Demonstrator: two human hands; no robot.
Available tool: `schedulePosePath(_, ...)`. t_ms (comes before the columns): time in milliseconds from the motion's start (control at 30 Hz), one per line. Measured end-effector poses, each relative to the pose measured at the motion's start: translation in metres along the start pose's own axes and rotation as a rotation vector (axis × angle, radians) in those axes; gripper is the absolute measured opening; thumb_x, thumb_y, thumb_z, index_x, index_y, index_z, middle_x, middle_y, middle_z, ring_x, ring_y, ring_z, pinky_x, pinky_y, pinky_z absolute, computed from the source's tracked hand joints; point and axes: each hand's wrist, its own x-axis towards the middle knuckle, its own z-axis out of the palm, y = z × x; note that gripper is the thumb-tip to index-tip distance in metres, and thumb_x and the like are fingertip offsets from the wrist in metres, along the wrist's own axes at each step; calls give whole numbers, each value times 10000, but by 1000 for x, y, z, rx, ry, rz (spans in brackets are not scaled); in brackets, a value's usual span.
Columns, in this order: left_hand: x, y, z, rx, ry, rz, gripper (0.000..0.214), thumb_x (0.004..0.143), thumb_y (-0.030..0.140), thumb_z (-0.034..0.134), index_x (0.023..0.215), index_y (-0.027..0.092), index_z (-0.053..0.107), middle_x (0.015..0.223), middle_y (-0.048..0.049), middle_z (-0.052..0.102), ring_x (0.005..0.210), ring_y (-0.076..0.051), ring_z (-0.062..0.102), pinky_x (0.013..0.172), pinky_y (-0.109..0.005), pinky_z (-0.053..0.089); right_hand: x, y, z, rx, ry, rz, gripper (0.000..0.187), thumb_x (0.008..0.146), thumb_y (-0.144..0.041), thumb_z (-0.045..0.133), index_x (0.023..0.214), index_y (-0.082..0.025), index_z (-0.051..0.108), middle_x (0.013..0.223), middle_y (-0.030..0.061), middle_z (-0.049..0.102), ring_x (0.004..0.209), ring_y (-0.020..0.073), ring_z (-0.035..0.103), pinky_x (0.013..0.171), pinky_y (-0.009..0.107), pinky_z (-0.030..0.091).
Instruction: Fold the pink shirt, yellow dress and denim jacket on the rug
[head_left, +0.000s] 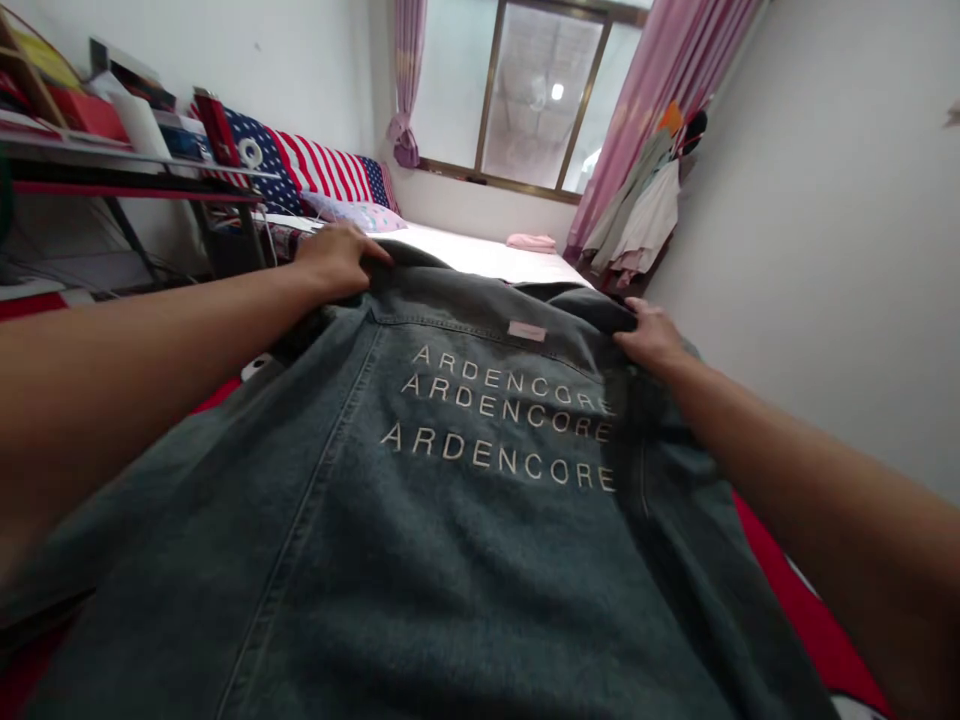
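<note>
A dark blue-grey denim jacket (450,560) fills the lower middle of the head view, its back turned up toward me. Three rows of pale embroidered letters and a small pink label (527,331) show below the collar. My left hand (337,262) is closed on the jacket's left shoulder near the collar. At the opposite shoulder, my right hand (651,335) pinches the fabric. Between the two hands the top of the jacket is stretched and raised. Both sleeves hang or lie out to the sides, and the jacket's front is hidden.
Red patterned fabric (814,620) shows beneath the jacket. A desk with a shelf (187,180) of clutter stands on the left. Beyond is a white bed (450,246) with a pillow (356,212) and folded pink cloth (531,243). Clothes (646,215) hang at the right wall.
</note>
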Motion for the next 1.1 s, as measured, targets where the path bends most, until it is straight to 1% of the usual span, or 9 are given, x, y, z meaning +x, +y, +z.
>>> schedulePosePath(100,5,10,20,88,-58,-66,488,822,274,609,1268,75,595,1446,-137,365,1289,-402,306,1043,-615,266,-23,-15,16,-19,-118,18,826,760,-233,692,1465,-42,307,1469,229,374,1377,339,342,1104,447,345)
schedulePosePath(167,-11,34,36,59,-108,43,489,835,309,608,1292,137,586,1481,-118,344,1341,-368,285,1099,-547,245,-57,-32,23,-37,-229,-152,783,792,-266,674,1472,-100,322,1516,190,322,1411,315,294,1132,452,317)
schedulePosePath(333,-100,111,75,-106,-479,448,679,847,532,577,1431,217,434,1548,-125,297,1396,-311,314,1132,-428,275,-167,-59,23,-225,-447,-590,582,824,-246,617,1388,-249,477,1536,103,324,1422,324,270,1128,561,258)
schedulePosePath(467,-154,130,107,-199,-556,448,815,864,651,463,1517,216,245,1588,-142,174,1454,-326,180,1157,-462,219,-212,-33,15,-384,-382,-539,523,851,-181,527,1370,-243,504,1555,117,280,1440,333,217,1126,610,185)
schedulePosePath(600,-164,123,133,-218,-393,343,782,892,679,347,1507,198,286,1586,-138,182,1457,-323,172,1172,-464,180,-210,23,10,-405,-213,-222,630,817,-270,617,1417,-192,441,1584,167,157,1432,390,202,1087,604,269)
schedulePosePath(733,-163,123,142,-198,-311,343,735,896,670,337,1476,219,366,1574,-119,236,1448,-337,200,1167,-485,184,-202,63,15,-82,-225,93,674,815,-381,619,1410,-124,434,1389,212,493,1221,337,533,980,462,450)
schedulePosePath(967,-171,123,138,-174,-311,384,698,906,652,331,1489,269,330,1582,-103,218,1447,-315,218,1162,-475,203,-188,82,-4,282,61,38,362,763,-332,594,1079,-196,709,1067,64,719,1015,236,651,942,352,472)
schedulePosePath(1033,-171,122,138,-179,-311,409,694,908,658,321,1492,282,319,1583,-95,217,1452,-306,206,1165,-476,188,-182,97,-7,219,1,94,341,728,-288,609,1029,-187,736,1022,68,731,982,238,665,902,332,489)
schedulePosePath(1100,-171,123,139,-178,-321,434,682,914,657,303,1490,293,321,1580,-92,226,1454,-304,199,1166,-488,170,-172,112,-5,87,-252,138,295,638,-186,643,904,-200,768,908,60,744,919,246,685,835,315,509)
